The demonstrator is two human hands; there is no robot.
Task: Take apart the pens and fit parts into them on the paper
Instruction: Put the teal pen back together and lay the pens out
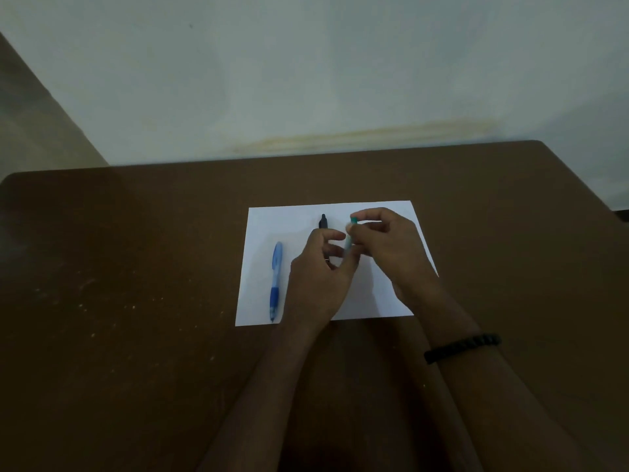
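Observation:
A white sheet of paper (262,233) lies on the brown table. On its left side rests a blue pen (276,281), tip toward me. A black pen (323,221) lies at the paper's middle, its lower part hidden behind my left hand. Above the paper, my left hand (318,281) and my right hand (384,247) meet on a teal pen (350,238). My left fingers pinch its lower part while my right fingers grip its upper end. Most of the teal pen is hidden by fingers.
The brown table (136,284) spreads wide around the paper, with pale specks on its left part. A pale wall (306,80) rises behind the far edge. A black bead bracelet (463,347) circles my right wrist.

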